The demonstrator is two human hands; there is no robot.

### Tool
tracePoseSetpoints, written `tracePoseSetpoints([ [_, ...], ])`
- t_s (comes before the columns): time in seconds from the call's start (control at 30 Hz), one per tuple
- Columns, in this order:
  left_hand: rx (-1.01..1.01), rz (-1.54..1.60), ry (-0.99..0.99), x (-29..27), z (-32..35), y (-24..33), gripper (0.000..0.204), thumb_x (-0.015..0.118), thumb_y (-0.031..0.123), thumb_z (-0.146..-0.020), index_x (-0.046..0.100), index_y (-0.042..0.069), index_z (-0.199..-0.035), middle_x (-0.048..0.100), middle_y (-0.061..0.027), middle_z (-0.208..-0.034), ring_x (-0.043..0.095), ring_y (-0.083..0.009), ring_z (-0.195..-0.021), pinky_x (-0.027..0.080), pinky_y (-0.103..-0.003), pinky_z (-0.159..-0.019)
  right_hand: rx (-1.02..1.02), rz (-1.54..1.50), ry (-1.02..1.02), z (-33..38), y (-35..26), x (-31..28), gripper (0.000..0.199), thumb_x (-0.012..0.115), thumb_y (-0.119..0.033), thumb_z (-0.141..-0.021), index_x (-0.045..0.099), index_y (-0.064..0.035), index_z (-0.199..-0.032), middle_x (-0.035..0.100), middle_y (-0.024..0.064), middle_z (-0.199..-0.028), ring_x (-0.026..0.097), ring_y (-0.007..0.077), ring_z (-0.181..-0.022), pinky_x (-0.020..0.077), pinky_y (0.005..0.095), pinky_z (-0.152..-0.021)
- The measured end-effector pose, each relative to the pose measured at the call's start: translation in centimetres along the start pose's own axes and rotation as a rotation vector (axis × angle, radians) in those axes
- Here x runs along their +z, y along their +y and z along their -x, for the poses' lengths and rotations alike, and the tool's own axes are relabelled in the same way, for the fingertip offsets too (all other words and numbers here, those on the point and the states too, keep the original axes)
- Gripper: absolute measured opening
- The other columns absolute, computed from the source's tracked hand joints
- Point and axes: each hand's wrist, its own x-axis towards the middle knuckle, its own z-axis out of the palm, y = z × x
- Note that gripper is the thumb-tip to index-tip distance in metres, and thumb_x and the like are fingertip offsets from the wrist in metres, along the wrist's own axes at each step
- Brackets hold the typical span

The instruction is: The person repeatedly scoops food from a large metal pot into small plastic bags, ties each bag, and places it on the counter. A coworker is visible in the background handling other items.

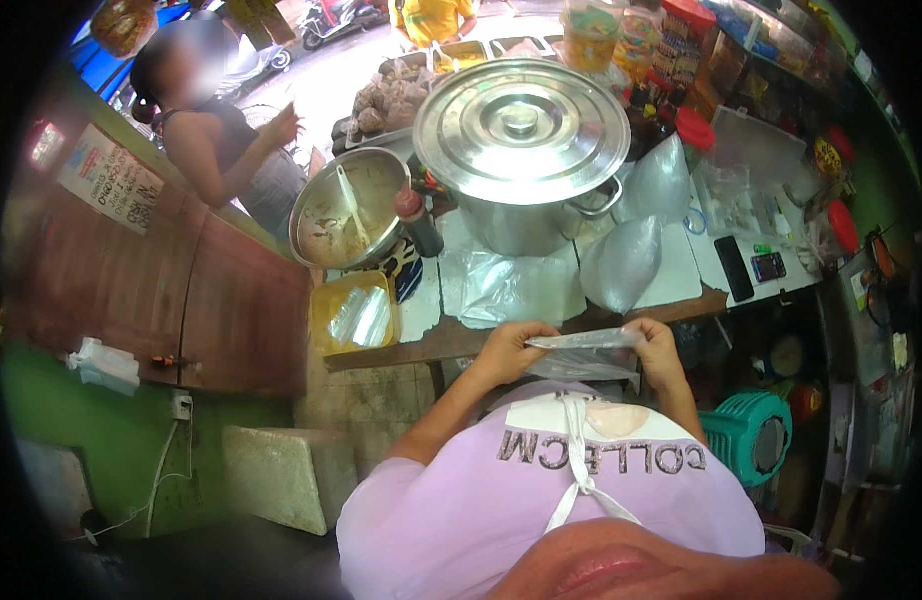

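Note:
A clear plastic bag [587, 341] is stretched between my two hands, just in front of the table's near edge. My left hand [513, 350] is closed on one end of it, and my right hand [661, 348] grips the other. Straight ahead on the table lies a flat stack of clear plastic bags [516, 288]. Two puffed-out plastic bags, a near one [623, 264] and a far one [656, 188], stand to its right. Behind the stack is a big metal pot [511, 228] covered by a shiny lid [521, 165].
At left sit a steel bowl [311, 228] with a white spoon [352, 203], a sauce bottle [418, 225] and a yellow tray [323, 325]. A phone [734, 268] lies at right. A green fan-like appliance [751, 435] is near my right side. Another person [216, 150] stands at far left.

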Motion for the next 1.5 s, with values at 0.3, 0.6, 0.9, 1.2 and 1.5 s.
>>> tracePoseSetpoints([
  [0.3, -0.041, -0.131, -0.176, -4.5, 1.8, 4.0, 0.025, 0.075, 0.020, -0.081, 0.065, 0.002, -0.095, 0.062, -0.0054, -0.074, 0.055, -0.0108, -0.068, 0.044, -0.028, -0.062, -0.153, 0.058, 0.158, 0.6, -1.4, 0.8, 0.009, 0.067, -0.008, -0.090, 0.063, -0.0025, -0.085, 0.066, 0.0018, -0.078, 0.058, 0.0064, -0.063, 0.0462, 0.0203, -0.059],
  [0.6, 0.390, 0.900, -0.480, -8.8, 2.1, 0.8, 0.028, 0.074, 0.027, -0.085, 0.064, 0.002, -0.094, 0.064, -0.0071, -0.089, 0.059, -0.0135, -0.080, 0.046, -0.026, -0.070, -0.219, -0.100, -0.036, 0.8, -3.5, 3.8, 0.012, 0.063, -0.012, -0.094, 0.066, -0.0003, -0.091, 0.067, 0.0003, -0.081, 0.060, 0.0066, -0.072, 0.0476, 0.0214, -0.068],
  [0.9, 0.159, 0.844, 0.032, 3.7, -3.0, 1.4, 0.020, 0.066, 0.014, -0.094, 0.059, 0.002, -0.108, 0.063, -0.0055, -0.102, 0.060, -0.0076, -0.091, 0.050, -0.023, -0.077, -0.869, 0.840, 0.137, -0.1, -6.6, 8.9, 0.022, 0.065, -0.003, -0.079, 0.071, -0.0038, -0.099, 0.066, 0.0145, -0.112, 0.062, 0.0319, -0.095, 0.0478, 0.0362, -0.082],
  [1.2, 0.020, 0.966, 0.061, 3.9, -3.4, 0.7, 0.011, 0.048, 0.019, -0.103, 0.051, 0.008, -0.104, 0.059, -0.0006, -0.087, 0.059, -0.0105, -0.087, 0.050, -0.027, -0.078, -0.476, 0.383, 0.121, 0.0, -5.1, 6.8, 0.016, 0.058, -0.010, -0.094, 0.069, -0.0023, -0.103, 0.069, 0.0124, -0.106, 0.064, 0.0241, -0.093, 0.0469, 0.0340, -0.088],
  [1.5, 0.217, 1.741, -0.362, 2.1, -4.9, 0.2, 0.017, 0.053, 0.014, -0.099, 0.051, 0.017, -0.116, 0.061, -0.0052, -0.108, 0.060, -0.0227, -0.108, 0.051, -0.039, -0.091, -0.066, -0.881, -0.527, -0.6, -7.1, 1.8, 0.014, 0.057, -0.023, -0.097, 0.055, -0.0090, -0.096, 0.048, -0.0017, -0.067, 0.048, 0.0110, -0.054, 0.0481, 0.0281, -0.058],
])
